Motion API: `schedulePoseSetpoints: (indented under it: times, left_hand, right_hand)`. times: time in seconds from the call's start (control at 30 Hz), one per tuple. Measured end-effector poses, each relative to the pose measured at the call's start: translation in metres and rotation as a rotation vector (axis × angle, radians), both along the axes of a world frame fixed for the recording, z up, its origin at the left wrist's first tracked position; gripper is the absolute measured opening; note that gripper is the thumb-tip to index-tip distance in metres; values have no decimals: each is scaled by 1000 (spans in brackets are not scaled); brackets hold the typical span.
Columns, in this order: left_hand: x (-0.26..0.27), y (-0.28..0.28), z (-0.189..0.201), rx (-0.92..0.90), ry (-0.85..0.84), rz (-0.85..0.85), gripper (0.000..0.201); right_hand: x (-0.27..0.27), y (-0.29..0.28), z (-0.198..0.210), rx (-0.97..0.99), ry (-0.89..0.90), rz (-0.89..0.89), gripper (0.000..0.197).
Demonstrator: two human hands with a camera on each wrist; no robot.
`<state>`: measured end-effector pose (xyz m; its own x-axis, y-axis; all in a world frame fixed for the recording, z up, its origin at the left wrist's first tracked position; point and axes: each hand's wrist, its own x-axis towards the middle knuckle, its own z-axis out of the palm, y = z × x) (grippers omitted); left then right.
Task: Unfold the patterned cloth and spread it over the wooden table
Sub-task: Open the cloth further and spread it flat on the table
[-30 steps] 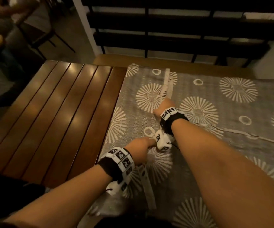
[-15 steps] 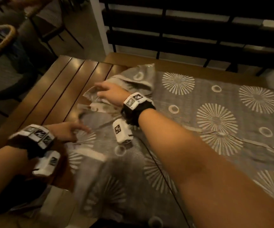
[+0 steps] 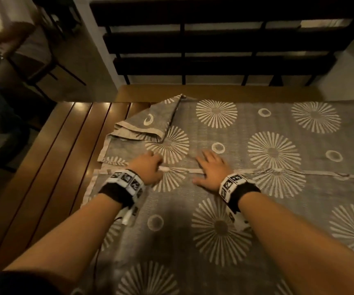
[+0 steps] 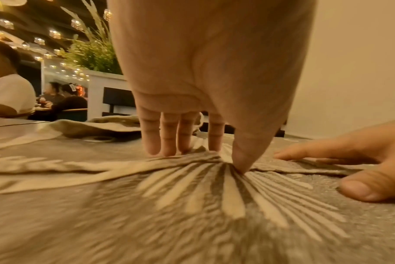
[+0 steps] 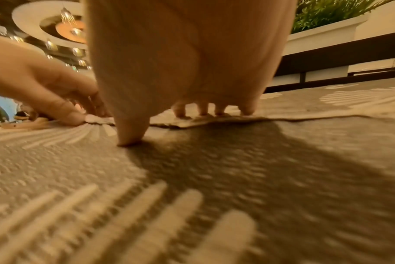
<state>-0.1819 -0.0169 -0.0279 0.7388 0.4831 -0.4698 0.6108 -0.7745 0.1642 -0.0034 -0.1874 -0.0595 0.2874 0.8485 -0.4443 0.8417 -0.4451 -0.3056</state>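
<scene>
Both hands sit on the patterned cloth's (image 3: 246, 133) pale hem (image 3: 325, 172), which runs left-right: left hand (image 3: 148, 169) pinching it, right hand (image 3: 211, 170) flat, toward the tabletop's (image 3: 50, 158) left edge.

one cloth (image 3: 256, 220), one table (image 3: 44, 167), two hands.

A dark bench with a slatted back (image 3: 214, 43) stands past the far side, against a pale wall (image 3: 348, 67). Off to the left there is a dark metal chair (image 3: 44, 60) on the floor, and a person in a white shirt (image 4: 9, 94) sits close by, with more people (image 4: 58, 101) sitting at another place farther back. A white planter box (image 5: 322, 35) full of green plants (image 5: 331, 12) runs along behind the bench, and small round lights (image 4: 54, 34) and a big round ceiling lamp (image 5: 49, 26) glow up above.
</scene>
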Motion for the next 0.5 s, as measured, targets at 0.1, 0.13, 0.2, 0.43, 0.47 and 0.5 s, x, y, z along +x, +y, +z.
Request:
schedulePoseSetpoints:
  times: [0.1,0.13,0.2,0.43,0.47,0.5]
  left_hand:
    - [32,2,-6,94,-98,-7,43]
    - [40,7,-8,128,-121,4,43]
    - [51,20,-10,125,-164,62,52]
    - [56,69,-15,7,-317,403,48]
    - [58,71,-13,41,-281,391,36]
    - [60,73,-9,72,-233,360,28]
  right_hand:
    - [8,0,-2,-2,-29,35,91]
    - [10,4,1,6,-52,45,91]
    - [13,15,9,-18,-79,60,93]
    - [20,48,17,-217,-69,53,105]
    - [20,50,18,-230,-77,47,104]
    - [20,52,16,-235,-89,38,104]
